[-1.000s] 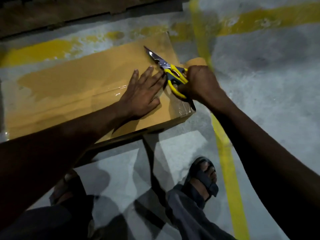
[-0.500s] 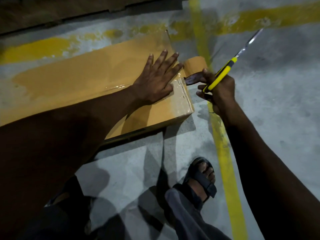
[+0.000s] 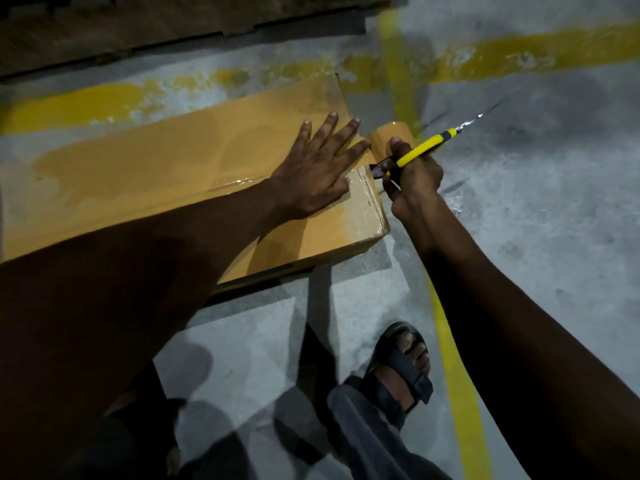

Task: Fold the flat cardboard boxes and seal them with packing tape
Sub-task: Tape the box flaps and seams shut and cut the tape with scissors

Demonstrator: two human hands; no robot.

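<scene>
A folded brown cardboard box (image 3: 166, 174) lies on the concrete floor, with shiny clear tape along its top seam and over its right end. My left hand (image 3: 318, 168) lies flat on the box top near the right end, fingers spread. Just off the box's right edge my right hand (image 3: 412, 178) grips yellow-handled scissors (image 3: 433, 147), whose blades point up and to the right. The same hand also holds a brown roll of packing tape (image 3: 389, 133), mostly hidden behind its fingers.
Yellow painted lines (image 3: 450, 358) cross the grey floor. Flat dark cardboard sheets (image 3: 138, 26) lie along the far edge. My sandalled foot (image 3: 401, 365) stands below the box, near the yellow line.
My right hand lifted the scissors off the box end and swung the blades out to the right. My left hand slid further up the box top towards the right end.
</scene>
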